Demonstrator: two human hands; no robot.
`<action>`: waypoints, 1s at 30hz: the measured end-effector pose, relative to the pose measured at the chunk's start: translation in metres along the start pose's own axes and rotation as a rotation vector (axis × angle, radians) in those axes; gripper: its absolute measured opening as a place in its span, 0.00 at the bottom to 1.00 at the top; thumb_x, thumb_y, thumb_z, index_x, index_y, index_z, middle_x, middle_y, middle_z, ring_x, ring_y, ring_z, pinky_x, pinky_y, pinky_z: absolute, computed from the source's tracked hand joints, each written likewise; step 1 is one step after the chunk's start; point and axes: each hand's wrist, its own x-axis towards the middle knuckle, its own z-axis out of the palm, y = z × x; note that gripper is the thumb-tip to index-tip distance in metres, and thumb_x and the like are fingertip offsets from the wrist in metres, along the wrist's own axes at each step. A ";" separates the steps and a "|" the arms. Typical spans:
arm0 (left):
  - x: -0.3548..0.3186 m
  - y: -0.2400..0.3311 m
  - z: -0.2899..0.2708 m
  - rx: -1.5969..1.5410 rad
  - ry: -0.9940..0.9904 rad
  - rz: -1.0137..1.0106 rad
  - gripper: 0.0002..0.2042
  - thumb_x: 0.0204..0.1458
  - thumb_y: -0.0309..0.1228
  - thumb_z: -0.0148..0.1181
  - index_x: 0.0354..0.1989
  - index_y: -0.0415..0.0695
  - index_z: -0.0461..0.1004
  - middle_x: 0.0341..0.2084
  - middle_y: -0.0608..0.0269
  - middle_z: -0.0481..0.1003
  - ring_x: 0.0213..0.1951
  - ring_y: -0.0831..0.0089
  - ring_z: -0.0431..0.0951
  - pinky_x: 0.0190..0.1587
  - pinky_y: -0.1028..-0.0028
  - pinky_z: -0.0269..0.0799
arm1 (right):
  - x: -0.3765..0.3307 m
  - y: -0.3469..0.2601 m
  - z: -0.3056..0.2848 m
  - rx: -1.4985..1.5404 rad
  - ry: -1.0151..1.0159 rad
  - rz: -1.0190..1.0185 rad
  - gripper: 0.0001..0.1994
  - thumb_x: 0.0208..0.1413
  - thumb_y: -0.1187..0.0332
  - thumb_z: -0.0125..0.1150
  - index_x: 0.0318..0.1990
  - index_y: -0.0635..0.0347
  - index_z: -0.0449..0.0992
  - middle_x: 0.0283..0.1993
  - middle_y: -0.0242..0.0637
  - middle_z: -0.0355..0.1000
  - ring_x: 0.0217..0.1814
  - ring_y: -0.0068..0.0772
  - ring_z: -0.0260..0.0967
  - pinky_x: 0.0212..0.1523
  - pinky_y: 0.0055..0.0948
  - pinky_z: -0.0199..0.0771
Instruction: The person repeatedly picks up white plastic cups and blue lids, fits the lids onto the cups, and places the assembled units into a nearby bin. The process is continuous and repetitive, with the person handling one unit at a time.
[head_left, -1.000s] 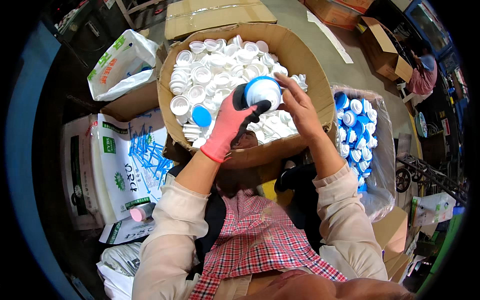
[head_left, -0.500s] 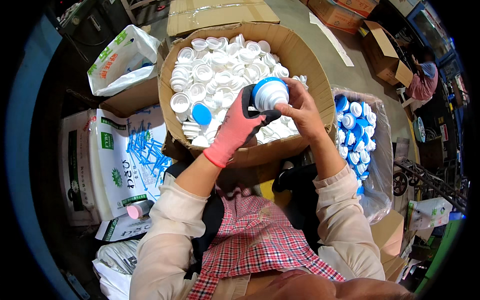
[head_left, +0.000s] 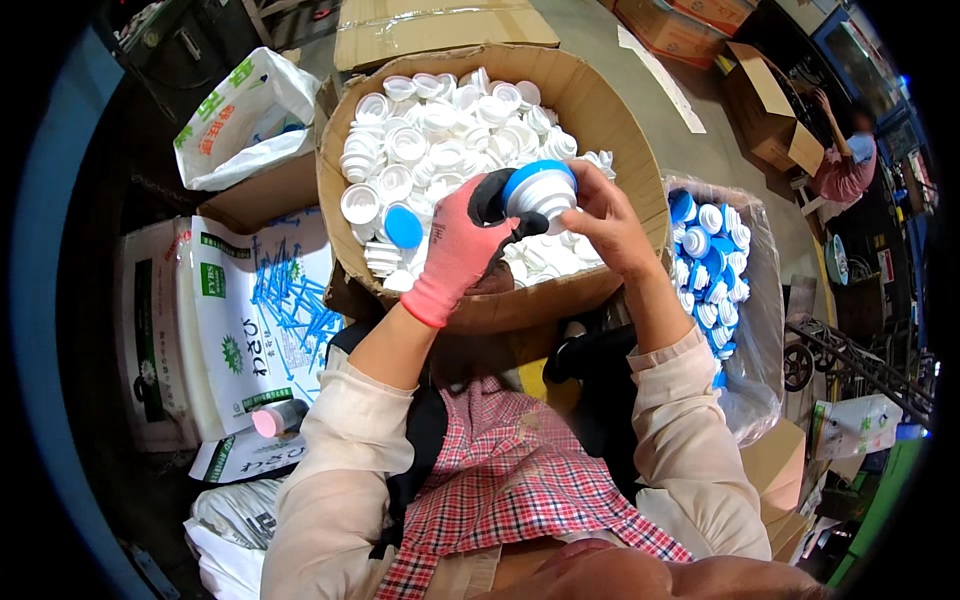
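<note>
My left hand [head_left: 468, 235], in a pink and black work glove, grips a white stepped plastic piece with a blue rim [head_left: 541, 192] from its left side. Bare fingers of my right hand [head_left: 606, 222] pinch the same piece from the right. It is tilted, its blue rim at the top left and its white rings toward me. Below it, a large cardboard box [head_left: 350, 275] holds many loose white stepped pieces [head_left: 405, 145]. One blue disc [head_left: 403, 227] lies among them.
At the right, a plastic-lined box [head_left: 765, 300] holds several blue-and-white pieces [head_left: 697, 241]. Thin blue sticks [head_left: 285, 300] lie on printed white sheeting at the left, near a pink-ended bottle [head_left: 280, 418]. Behind are a white bag [head_left: 240, 125] and a person [head_left: 845, 170] by an open carton [head_left: 765, 105].
The held piece has tipped slightly, showing more of its rings, and both hands have shifted a little lower. The person in the background has raised an arm.
</note>
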 end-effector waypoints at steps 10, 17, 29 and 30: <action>-0.003 0.008 0.017 0.122 0.019 -0.021 0.24 0.41 0.27 0.69 0.49 0.32 0.70 0.39 0.49 0.77 0.44 0.62 0.78 0.48 0.68 0.72 | 0.003 0.010 0.004 -0.465 0.238 -0.094 0.21 0.65 0.53 0.49 0.33 0.66 0.71 0.27 0.26 0.64 0.32 0.19 0.56 0.33 0.24 0.59; -0.008 0.000 0.034 0.495 0.128 0.210 0.26 0.39 0.30 0.70 0.48 0.34 0.71 0.41 0.44 0.76 0.43 0.52 0.77 0.47 0.65 0.71 | 0.013 0.024 0.025 -0.566 0.529 -0.150 0.26 0.65 0.50 0.45 0.26 0.67 0.64 0.20 0.32 0.55 0.26 0.23 0.50 0.27 0.30 0.54; 0.008 0.000 0.014 -0.775 -0.011 -0.440 0.17 0.59 0.37 0.56 0.45 0.33 0.74 0.33 0.59 0.77 0.34 0.75 0.78 0.34 0.75 0.77 | 0.011 0.015 0.007 0.254 0.308 0.158 0.18 0.62 0.60 0.56 0.53 0.63 0.71 0.47 0.32 0.71 0.49 0.24 0.67 0.49 0.25 0.68; 0.007 -0.002 0.013 -0.660 -0.043 -0.430 0.17 0.59 0.37 0.56 0.46 0.33 0.74 0.33 0.59 0.77 0.34 0.74 0.78 0.34 0.75 0.77 | 0.010 0.016 0.006 0.262 0.310 0.138 0.18 0.62 0.61 0.56 0.53 0.63 0.70 0.47 0.32 0.70 0.50 0.24 0.67 0.48 0.26 0.69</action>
